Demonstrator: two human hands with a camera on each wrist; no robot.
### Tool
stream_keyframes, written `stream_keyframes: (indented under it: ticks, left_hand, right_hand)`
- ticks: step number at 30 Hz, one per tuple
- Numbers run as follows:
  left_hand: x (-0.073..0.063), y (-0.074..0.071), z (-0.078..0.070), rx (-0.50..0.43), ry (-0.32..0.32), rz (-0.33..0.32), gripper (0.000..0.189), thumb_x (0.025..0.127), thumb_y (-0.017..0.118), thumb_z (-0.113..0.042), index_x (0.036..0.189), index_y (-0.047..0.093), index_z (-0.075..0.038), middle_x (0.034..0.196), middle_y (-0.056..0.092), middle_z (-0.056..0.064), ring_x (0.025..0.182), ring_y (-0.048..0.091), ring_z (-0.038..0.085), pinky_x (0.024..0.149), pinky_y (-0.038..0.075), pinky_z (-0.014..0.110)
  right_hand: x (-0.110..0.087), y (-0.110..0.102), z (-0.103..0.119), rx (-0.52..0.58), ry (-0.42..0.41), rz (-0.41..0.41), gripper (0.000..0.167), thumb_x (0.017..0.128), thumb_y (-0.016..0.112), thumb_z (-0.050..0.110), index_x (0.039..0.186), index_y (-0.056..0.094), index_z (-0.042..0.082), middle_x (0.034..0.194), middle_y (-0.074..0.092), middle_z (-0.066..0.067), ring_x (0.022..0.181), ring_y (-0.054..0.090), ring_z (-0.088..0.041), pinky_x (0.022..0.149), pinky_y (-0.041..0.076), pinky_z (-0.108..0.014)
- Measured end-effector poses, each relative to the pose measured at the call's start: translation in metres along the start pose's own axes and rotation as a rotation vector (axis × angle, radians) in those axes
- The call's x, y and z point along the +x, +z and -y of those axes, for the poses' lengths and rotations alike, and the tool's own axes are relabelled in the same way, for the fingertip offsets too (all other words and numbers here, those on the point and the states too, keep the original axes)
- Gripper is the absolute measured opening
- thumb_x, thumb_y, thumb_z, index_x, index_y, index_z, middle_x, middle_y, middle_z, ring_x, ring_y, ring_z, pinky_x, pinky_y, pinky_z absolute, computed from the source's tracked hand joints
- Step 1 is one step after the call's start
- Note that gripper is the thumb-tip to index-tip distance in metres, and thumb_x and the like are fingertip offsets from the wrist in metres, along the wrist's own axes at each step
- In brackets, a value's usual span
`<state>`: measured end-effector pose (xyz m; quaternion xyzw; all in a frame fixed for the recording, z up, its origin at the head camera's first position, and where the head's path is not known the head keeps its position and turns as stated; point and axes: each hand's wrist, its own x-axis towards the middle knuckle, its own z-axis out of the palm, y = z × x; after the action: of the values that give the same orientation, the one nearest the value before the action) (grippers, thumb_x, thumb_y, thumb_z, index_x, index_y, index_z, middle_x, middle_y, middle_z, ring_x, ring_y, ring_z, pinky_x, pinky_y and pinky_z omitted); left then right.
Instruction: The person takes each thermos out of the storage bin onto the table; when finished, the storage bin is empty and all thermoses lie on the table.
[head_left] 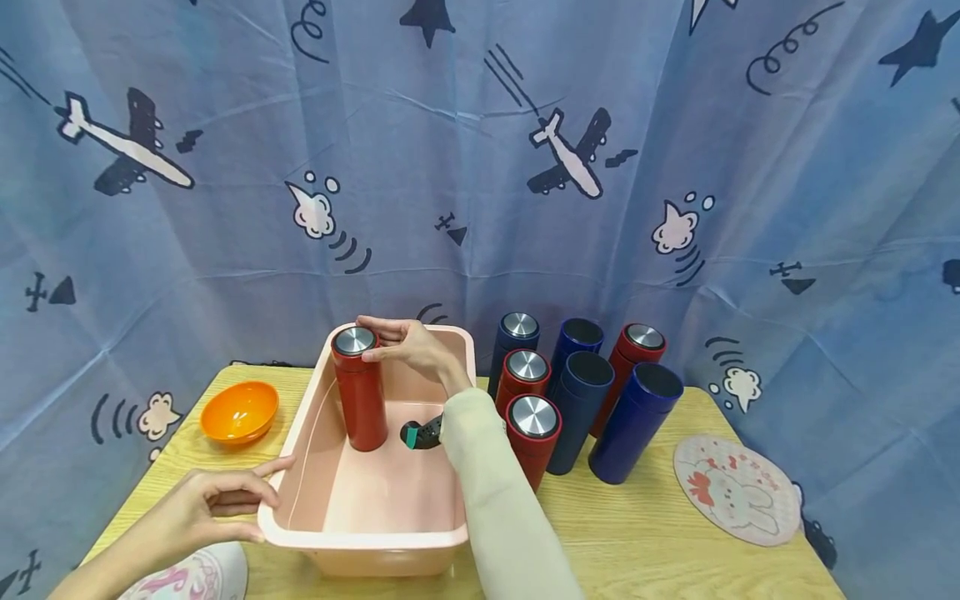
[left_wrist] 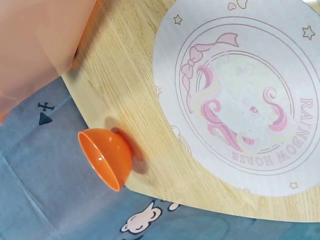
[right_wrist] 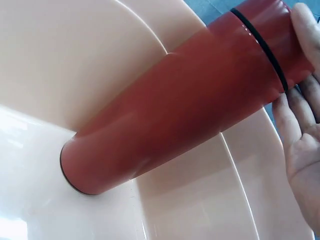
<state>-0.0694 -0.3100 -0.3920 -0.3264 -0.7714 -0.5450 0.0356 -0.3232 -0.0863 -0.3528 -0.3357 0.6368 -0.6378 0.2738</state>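
A red thermos bottle (head_left: 362, 400) with a silver-topped lid stands in the far left part of a pink plastic basin (head_left: 397, 540). My right hand (head_left: 416, 346) holds it near the lid, thumb on one side and fingers on the other. In the right wrist view, the red thermos (right_wrist: 175, 95) has its dark-edged base at the basin's floor, and part of the right hand (right_wrist: 305, 150) shows at its lid. My left hand (head_left: 213, 504) grips the basin's rim near the front left corner. The left wrist view does not show that hand.
Right of the basin stand several red and blue thermos bottles (head_left: 577, 408) close together. An orange bowl (head_left: 240, 412) sits to the left. Round printed mats lie at the right (head_left: 738, 492) and front left (left_wrist: 240, 100). A patterned blue curtain (head_left: 465, 167) hangs behind the wooden table (head_left: 622, 533).
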Motion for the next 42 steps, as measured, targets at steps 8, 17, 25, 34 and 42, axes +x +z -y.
stream_keyframes:
  ticks: [8, 17, 25, 34, 42]
  left_hand:
    - [0.001, -0.001, 0.001, -0.009, 0.014, 0.004, 0.041, 0.071, 0.072, 0.017, 0.107, 0.064, -0.001, 0.140, 0.051, -0.005, 0.118, 0.054, 0.005, 0.080, 0.057, 0.025]
    - [0.001, 0.001, 0.002, 0.004, -0.006, -0.002, 0.040, 0.072, 0.072, 0.015, 0.107, 0.065, -0.002, 0.139, 0.051, -0.006, 0.119, 0.054, 0.004, 0.080, 0.057, 0.026]
    - [0.000, 0.001, 0.000, 0.012, -0.019, -0.011, 0.038, 0.072, 0.073, 0.014, 0.106, 0.065, -0.002, 0.139, 0.051, -0.007, 0.117, 0.055, 0.003, 0.080, 0.057, 0.025]
    - [0.002, 0.002, 0.001, -0.006, -0.005, 0.001, 0.038, 0.072, 0.073, 0.014, 0.106, 0.064, -0.001, 0.139, 0.051, -0.006, 0.118, 0.054, 0.004, 0.081, 0.057, 0.026]
    - [0.000, 0.001, -0.001, -0.019, -0.013, -0.006, 0.038, 0.072, 0.073, 0.015, 0.106, 0.064, -0.002, 0.139, 0.052, -0.006, 0.117, 0.055, 0.005, 0.080, 0.057, 0.027]
  right_hand:
    - [0.004, 0.002, -0.006, -0.033, 0.018, 0.031, 0.063, 0.083, 0.069, -0.008, 0.140, 0.048, 0.009, 0.135, 0.055, -0.009, 0.124, 0.052, -0.014, 0.102, 0.045, -0.024]
    - [0.005, 0.013, -0.012, -0.022, -0.005, 0.002, 0.057, 0.081, 0.072, -0.007, 0.134, 0.055, 0.007, 0.121, 0.065, -0.010, 0.109, 0.062, -0.015, 0.098, 0.049, -0.024]
    - [0.004, 0.012, -0.011, -0.050, 0.000, -0.048, 0.058, 0.081, 0.071, -0.006, 0.135, 0.052, 0.002, 0.124, 0.062, -0.015, 0.113, 0.060, -0.018, 0.098, 0.050, -0.026]
    - [0.000, 0.012, -0.007, -0.039, 0.017, -0.138, 0.060, 0.080, 0.073, -0.007, 0.135, 0.052, 0.000, 0.124, 0.061, -0.018, 0.114, 0.060, -0.024, 0.098, 0.050, -0.029]
    - [-0.005, 0.016, 0.004, -0.058, 0.063, -0.235, 0.058, 0.078, 0.076, -0.004, 0.132, 0.056, 0.003, 0.119, 0.065, -0.016, 0.110, 0.062, -0.024, 0.103, 0.047, -0.033]
